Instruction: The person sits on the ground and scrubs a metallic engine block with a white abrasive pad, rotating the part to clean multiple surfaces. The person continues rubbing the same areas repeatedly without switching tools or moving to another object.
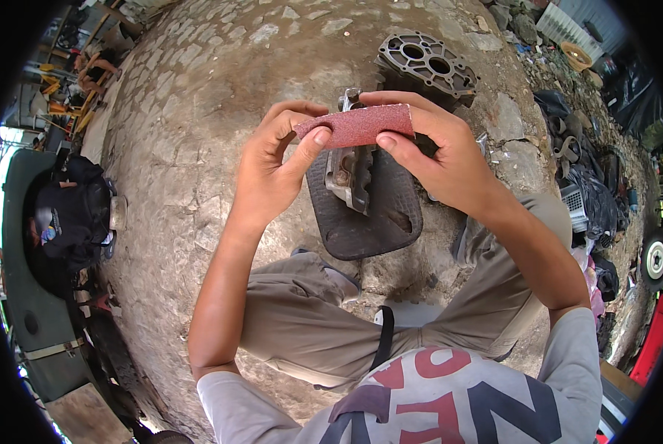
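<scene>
A reddish strip of sandpaper (361, 126) is stretched between my two hands, its gritty face toward me. My left hand (280, 152) pinches its left end between thumb and fingers. At the other end, my right hand (439, 144) grips it the same way, the thumb pressed on the lower edge. Below and behind the strip, a long metal engine part (348, 177) lies on a dark textured pad (376, 229); the sandpaper hides its middle. Farther off to the right stands a metal casting (439, 66) with large round openings.
Rough stone paving (191, 148) surrounds me. A dark green vehicle body (21, 274) stands at the left, with a person (65, 214) in dark clothes beside it. Along the right edge lie black plastic bags (594, 200), a grey crate (574, 207) and a wheel (655, 260).
</scene>
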`<state>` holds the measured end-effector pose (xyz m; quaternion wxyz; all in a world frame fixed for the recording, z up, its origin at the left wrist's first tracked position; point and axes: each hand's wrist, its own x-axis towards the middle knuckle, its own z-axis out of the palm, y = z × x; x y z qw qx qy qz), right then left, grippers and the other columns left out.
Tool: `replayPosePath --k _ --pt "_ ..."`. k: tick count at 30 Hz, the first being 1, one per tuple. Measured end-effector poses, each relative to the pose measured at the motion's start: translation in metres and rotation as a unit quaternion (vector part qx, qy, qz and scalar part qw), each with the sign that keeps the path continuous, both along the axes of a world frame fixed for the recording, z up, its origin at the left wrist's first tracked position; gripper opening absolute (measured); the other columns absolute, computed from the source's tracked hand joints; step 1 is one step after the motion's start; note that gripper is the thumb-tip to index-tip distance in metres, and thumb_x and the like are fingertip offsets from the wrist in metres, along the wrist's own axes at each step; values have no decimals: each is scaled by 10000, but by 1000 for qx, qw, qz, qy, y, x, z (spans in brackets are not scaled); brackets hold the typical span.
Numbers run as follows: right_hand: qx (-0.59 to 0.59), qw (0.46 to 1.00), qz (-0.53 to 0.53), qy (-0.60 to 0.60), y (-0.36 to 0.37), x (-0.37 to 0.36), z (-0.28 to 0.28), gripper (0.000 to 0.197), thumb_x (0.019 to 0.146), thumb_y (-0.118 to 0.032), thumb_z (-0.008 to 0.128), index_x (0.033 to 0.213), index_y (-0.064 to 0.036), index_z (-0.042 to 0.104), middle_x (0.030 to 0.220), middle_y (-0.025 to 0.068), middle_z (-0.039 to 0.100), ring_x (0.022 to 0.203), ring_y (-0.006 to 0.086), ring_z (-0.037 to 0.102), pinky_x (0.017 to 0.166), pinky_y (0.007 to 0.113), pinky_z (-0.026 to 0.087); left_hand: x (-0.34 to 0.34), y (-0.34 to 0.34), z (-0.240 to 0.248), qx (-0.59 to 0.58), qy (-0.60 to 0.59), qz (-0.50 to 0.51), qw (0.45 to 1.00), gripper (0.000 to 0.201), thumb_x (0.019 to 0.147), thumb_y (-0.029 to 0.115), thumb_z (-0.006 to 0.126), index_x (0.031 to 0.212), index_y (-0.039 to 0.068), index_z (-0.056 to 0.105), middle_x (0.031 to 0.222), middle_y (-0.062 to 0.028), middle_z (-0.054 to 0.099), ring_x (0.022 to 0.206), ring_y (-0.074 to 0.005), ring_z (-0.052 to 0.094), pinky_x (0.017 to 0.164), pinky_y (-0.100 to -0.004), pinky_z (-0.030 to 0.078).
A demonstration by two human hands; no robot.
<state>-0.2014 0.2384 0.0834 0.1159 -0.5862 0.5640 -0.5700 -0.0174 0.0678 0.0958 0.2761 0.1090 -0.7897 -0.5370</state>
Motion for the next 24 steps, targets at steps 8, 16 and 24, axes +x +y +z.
replayPosePath --k 8,16,24 --pt "10 991 -15 -131 1 9 8 385 933 -88 743 1313 -47 694 1473 136 602 1317 274 611 1095 386 478 -7 10 -4 77 6 13 997 482 991 -38 703 1439 38 541 1258 -75 612 1051 -104 651 947 -273 548" --pt "-7 950 -27 310 5 -14 15 509 791 -163 865 1279 -139 720 1458 51 616 1426 311 510 1122 460 477 -6 7 -5 82 -12 1 997 502 991 38 743 1449 51 539 1258 -82 631 1045 -140 675 932 -299 571" --pt "-60 917 -29 394 -1 -4 16 444 779 -169 851 1216 -187 773 1298 -31 704 1333 227 600 1083 429 503 -5 9 1 184 -26 -16 982 484 1030 38 672 1484 32 507 1257 -58 614 1123 -130 626 963 -316 546"
